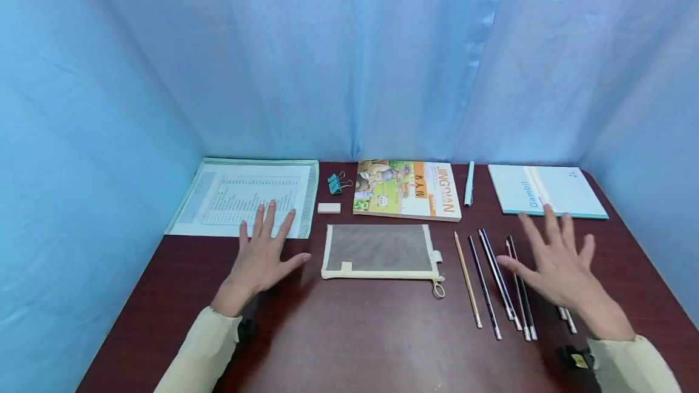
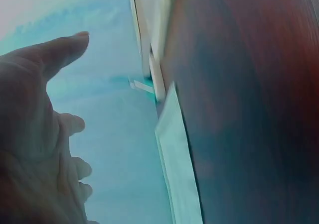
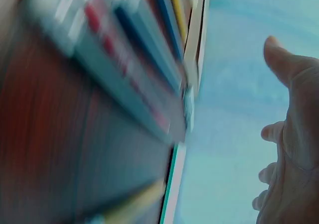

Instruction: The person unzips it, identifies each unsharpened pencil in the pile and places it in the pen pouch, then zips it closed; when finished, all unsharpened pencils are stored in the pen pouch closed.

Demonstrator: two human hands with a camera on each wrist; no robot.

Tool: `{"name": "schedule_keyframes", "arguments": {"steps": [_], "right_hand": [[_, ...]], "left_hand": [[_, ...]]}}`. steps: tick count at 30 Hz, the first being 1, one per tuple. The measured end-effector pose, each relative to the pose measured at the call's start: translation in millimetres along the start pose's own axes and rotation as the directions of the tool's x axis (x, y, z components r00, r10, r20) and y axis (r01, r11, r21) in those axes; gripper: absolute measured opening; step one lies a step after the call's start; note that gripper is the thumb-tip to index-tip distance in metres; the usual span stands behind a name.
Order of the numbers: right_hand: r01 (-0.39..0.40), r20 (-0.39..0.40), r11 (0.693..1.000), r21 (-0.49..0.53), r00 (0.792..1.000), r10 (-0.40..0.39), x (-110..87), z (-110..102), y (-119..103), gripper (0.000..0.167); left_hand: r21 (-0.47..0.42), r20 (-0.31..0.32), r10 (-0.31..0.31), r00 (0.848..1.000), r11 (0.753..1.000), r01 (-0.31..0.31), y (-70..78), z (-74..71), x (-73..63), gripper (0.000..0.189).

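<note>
Blue curtains (image 1: pixel 349 47) in soft folds behind a glossy, dark red-brown table (image 1: pixel 371 344)

Slim pencils (image 1: pixel 484 287), mostly dark, one wood-toned, lie in loose rows on the tabletop beside the right hand (image 1: pixel 559 262), its fingers splayed wide and holding nothing. Left of them lies a flat grey mesh pouch (image 1: pixel 379 250) with cream edging. Farther left, the left hand (image 1: pixel 259 259), equally spread and empty, overlaps a green-edged document folder (image 1: pixel 240 199) in the head view. Behind the pouch sit a white rectangular eraser (image 1: pixel 329 208), teal binder clip (image 1: pixel 335 184) and glossy paperback (image 1: pixel 393 190).
</note>
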State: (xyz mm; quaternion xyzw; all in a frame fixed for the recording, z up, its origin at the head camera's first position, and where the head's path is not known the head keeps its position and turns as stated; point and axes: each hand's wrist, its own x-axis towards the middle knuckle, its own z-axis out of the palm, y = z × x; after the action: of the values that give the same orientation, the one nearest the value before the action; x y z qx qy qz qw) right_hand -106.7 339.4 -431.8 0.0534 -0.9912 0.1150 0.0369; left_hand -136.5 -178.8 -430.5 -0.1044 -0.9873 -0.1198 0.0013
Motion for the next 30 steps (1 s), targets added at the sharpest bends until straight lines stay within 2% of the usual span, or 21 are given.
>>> {"name": "schedule_keyframes", "arguments": {"steps": [5,13,17,22,26,28,30], "right_hand": [[0.068,0.006,0.998,0.016,0.998,-0.068,5.7,10.0,-42.3,0.095],[0.145,0.116,0.989,0.023,0.982,-0.147,8.9,32.1,-94.4,0.081],[0.176,0.140,0.983,0.045,0.973,-0.181,6.3,43.4,-109.3,0.073],[0.194,0.137,0.980,0.050,0.970,-0.199,4.0,52.7,-120.8,0.066],[0.198,0.124,0.974,0.114,0.969,-0.211,5.7,54.8,-127.4,0.059],[0.199,0.111,0.962,0.187,0.969,-0.221,8.3,54.1,-129.6,0.055],[0.163,0.110,0.944,0.286,0.973,-0.202,12.0,52.6,-130.3,0.051]], "left_hand": [[-0.025,0.059,0.038,0.998,0.999,-0.037,23.3,8.0,-3.0,0.089],[-0.133,0.139,0.111,0.984,0.987,-0.092,44.0,23.6,-8.8,0.085],[-0.168,0.211,0.132,0.968,0.981,-0.097,48.2,30.6,-12.6,0.080],[-0.154,0.284,0.145,0.948,0.983,-0.104,50.4,37.0,-17.0,0.078],[-0.138,0.283,0.156,0.946,0.983,-0.121,50.3,39.9,-18.8,0.076],[-0.125,0.272,0.162,0.949,0.983,-0.132,50.1,40.3,-19.2,0.075],[-0.112,0.262,0.166,0.951,0.984,-0.141,50.1,40.4,-19.1,0.074]]}}
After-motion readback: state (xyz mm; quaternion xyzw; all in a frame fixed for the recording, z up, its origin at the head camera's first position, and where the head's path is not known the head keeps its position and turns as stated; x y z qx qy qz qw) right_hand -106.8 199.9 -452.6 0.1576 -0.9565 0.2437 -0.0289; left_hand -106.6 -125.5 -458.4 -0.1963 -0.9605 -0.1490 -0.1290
